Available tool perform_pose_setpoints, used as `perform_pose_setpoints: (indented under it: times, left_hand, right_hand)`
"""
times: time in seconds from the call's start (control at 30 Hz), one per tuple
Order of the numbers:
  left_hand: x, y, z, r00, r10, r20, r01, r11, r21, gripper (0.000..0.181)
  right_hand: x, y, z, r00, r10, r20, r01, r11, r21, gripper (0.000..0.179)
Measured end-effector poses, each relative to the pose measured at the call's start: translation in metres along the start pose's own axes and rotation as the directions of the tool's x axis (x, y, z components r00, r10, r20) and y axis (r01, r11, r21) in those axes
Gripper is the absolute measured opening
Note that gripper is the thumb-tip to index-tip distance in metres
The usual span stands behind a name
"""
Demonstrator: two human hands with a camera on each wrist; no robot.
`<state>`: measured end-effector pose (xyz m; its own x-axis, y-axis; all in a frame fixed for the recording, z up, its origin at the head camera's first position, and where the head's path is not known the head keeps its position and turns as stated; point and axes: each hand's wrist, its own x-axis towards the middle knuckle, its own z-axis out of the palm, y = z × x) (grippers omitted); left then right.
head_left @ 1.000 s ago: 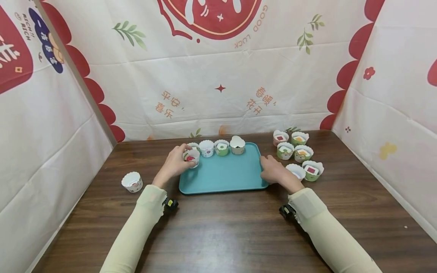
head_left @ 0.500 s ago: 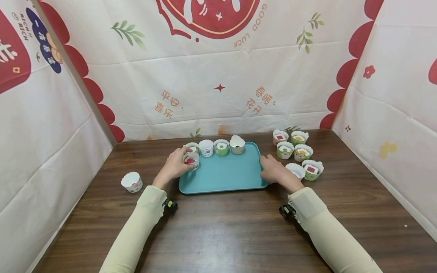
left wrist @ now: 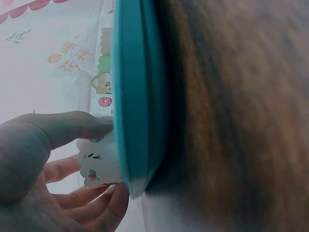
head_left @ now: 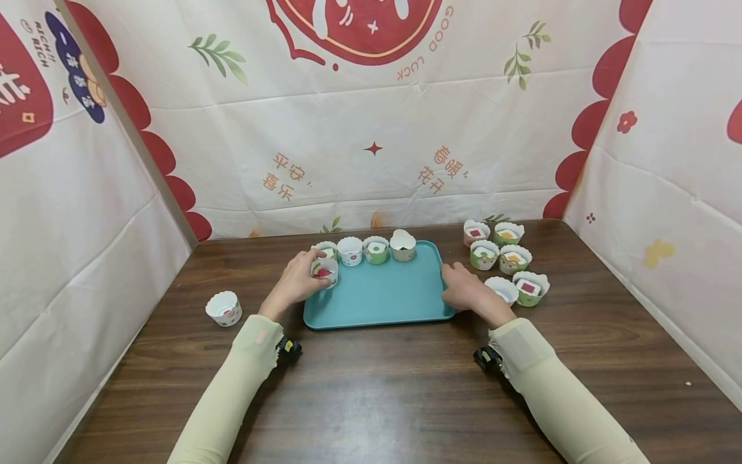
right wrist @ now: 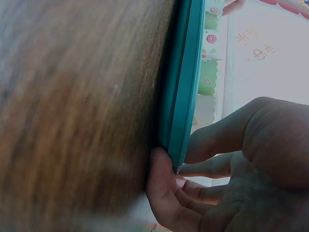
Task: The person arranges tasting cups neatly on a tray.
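Observation:
At the left end of the teal tray [head_left: 379, 293], my left hand [head_left: 294, 278] holds a white patterned paper baking cup [head_left: 326, 274] with something red and green inside. The left wrist view shows the thumb [left wrist: 79, 126] on one side of this cup and fingers [left wrist: 113, 208] on the other, the cup low over the tray. My right hand [head_left: 464, 287] grips the tray's right edge, thumb above and a finger [right wrist: 161, 176] beneath the rim. Along the tray's back edge stand a green cup [head_left: 375, 254], a white cup [head_left: 350, 252], a beige cup [head_left: 402, 247] and another green one partly hidden.
A lone white cup [head_left: 224, 309] stands on the wooden table [head_left: 371, 393] left of the tray. Several filled cups cluster at the right, among them a green one [head_left: 530, 291]; a white cup [head_left: 503, 290] is close to my right hand. Cloth walls enclose the table.
Over the first half second my left hand lowered its paper cup slightly toward the tray; since then it has kept still. My right hand has stayed on the tray's edge throughout.

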<state>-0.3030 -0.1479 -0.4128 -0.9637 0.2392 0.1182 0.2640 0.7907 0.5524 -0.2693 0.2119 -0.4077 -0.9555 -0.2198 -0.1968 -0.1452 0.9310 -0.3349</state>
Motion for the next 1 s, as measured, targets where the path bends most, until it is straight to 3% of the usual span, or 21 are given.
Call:
perform_pose_setpoints:
  times: [0.5,0.7,1.0]
  left_hand:
    - [-0.002,0.0,-0.004,1.0,-0.005,0.008,0.005,1.0,0.0,0.063]
    - [-0.009,-0.001,-0.015,1.0,0.011,-0.011,-0.011,1.0,-0.013,0.064]
    - [-0.023,-0.015,-0.038,0.998,0.029,-0.056,-0.03,0.999,-0.018,0.06]
  right_hand:
    - [-0.001,-0.002,0.0,1.0,0.006,0.002,-0.006,1.0,0.002,0.069]
    - [-0.001,-0.002,0.0,1.0,-0.004,0.001,0.004,1.0,0.0,0.068]
    - [-0.003,-0.004,-0.001,1.0,0.007,0.003,-0.007,1.0,0.007,0.068]
